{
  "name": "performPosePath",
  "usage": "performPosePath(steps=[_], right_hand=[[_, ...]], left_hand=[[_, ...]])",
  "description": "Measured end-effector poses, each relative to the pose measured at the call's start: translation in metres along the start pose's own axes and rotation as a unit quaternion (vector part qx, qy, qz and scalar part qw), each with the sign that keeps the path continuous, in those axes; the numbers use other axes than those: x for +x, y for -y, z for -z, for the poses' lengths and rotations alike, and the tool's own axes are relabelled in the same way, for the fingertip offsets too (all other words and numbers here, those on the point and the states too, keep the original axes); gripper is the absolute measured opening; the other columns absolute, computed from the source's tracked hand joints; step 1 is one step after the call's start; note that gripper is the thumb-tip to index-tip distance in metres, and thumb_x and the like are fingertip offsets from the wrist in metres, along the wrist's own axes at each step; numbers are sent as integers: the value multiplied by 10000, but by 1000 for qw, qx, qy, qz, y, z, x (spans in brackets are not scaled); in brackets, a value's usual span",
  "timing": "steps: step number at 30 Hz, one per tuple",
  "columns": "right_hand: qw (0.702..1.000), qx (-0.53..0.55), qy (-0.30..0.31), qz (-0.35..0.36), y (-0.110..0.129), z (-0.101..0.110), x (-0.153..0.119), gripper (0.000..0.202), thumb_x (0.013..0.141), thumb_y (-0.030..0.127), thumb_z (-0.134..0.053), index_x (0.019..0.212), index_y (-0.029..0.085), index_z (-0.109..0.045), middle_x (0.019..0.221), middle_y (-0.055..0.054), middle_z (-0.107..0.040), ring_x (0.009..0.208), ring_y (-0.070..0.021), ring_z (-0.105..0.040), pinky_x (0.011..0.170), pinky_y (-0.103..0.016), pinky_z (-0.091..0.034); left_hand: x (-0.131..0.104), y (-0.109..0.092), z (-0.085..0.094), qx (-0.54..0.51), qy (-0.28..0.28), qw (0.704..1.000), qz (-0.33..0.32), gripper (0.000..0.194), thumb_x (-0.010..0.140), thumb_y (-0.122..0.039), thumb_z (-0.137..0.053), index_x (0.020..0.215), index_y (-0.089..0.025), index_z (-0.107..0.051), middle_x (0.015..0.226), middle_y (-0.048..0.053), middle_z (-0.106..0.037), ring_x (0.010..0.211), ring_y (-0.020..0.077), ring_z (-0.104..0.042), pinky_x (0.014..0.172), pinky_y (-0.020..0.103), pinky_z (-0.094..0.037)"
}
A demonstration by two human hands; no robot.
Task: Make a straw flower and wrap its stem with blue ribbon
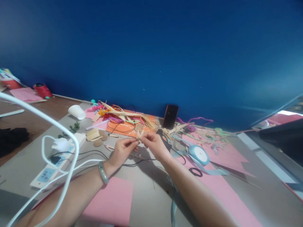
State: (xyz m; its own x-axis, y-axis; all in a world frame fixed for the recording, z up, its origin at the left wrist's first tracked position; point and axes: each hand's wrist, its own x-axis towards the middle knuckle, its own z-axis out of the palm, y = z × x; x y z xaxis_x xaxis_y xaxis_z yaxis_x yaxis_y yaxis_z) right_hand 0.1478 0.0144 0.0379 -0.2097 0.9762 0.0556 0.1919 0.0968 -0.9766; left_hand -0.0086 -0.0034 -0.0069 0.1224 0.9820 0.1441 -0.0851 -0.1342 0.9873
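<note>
My left hand [123,150] and my right hand [154,143] meet above the grey table [142,195], both pinching a small folded strip of dried straw-coloured leaf [139,135] between their fingertips. A grey-green bangle [103,172] sits on my left wrist. Just beyond the hands lies a heap of leaf strips and coloured pipe cleaners [118,115] on an orange sheet [123,128].
A black phone [170,116] leans against the blue wall. A light-blue ribbon spool [199,154] lies right of my hands on pink paper [227,157]. At left are a white power strip [58,160] with white cables, a tipped white cup [77,112] and a pink sheet [111,201] in front.
</note>
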Motion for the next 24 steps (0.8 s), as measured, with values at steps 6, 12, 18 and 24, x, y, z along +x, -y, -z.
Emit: performPosePath(steps=[6, 12, 18, 24], right_hand=[[999, -21, -17, 22, -1, -1, 0, 256, 729, 380, -647, 609, 168, -570, 532, 38, -491, 510, -91, -415, 519, -232, -342], [998, -34, -51, 33, 0, -1, 0, 248, 730, 370, -646, 613, 163, -573, 580, 20, -543, 542, -100, -457, 545, -239, -372], [998, -38, -41, 24, 3, -2, -2, 236, 740, 349, -640, 612, 160, -579, 537, 39, -496, 511, -87, -418, 513, -226, -349], [999, -31, -19, 13, 4, -3, -3, 232, 754, 351, -630, 631, 157, -599, 540, 38, -504, 516, -87, -425, 514, -222, -348]], left_hand=[[0, 0, 1, -10, 17, 1000, 3, 238, 806, -348, -636, 854, -127, -713, 683, 51, -698, 630, 151, -650, 634, 250, -536], [2, 3, 1, -29, -10, 999, 26, 229, 764, -348, -684, 823, -127, -697, 647, 44, -693, 608, 153, -656, 603, 248, -544], [3, -1, -2, -52, -26, 997, 44, 205, 723, -323, -718, 762, -124, -692, 590, 21, -672, 550, 129, -630, 561, 228, -532], [3, -3, -1, -45, -14, 998, 43, 197, 723, -316, -716, 755, -123, -701, 588, 18, -670, 542, 123, -618, 562, 228, -525]])
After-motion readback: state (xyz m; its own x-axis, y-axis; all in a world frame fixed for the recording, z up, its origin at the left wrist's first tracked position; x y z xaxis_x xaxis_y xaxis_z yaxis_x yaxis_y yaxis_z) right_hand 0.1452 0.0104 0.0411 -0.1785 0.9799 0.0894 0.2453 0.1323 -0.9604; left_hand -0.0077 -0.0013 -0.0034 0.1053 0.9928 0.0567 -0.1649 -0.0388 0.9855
